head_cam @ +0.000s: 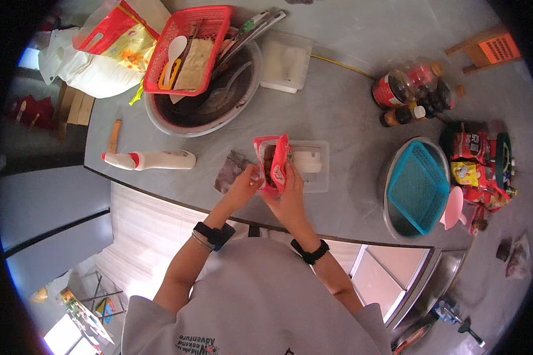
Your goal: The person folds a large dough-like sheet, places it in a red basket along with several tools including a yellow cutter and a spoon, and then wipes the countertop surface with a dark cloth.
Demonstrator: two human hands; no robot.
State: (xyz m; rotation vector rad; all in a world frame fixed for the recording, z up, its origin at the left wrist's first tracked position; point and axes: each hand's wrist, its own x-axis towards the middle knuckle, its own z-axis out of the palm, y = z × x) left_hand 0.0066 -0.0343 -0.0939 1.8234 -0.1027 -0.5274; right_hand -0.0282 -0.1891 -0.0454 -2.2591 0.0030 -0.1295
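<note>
Both hands hold an opened red plastic packet [277,166] upright above the grey countertop, with dark contents visible through its mouth. My left hand [248,183] pinches the packet's left edge near the bottom. Around its right side and base, my right hand [289,194] is wrapped. Just behind the packet and to its right lies a clear plastic container [323,177] with a white object [308,160] inside. A dark grey, crumpled cloth [231,171] lies flat to the left, partly behind my left hand. What exactly the packet contains cannot be told.
A white squeeze bottle [164,160] lies at the left. Behind it stands a large basin [200,131] with a red basket [150,80] on top. A lidded clear box [288,57] is at the back. Sauce bottles [399,95] and a metal bowl holding a turquoise basket [417,188] stand right.
</note>
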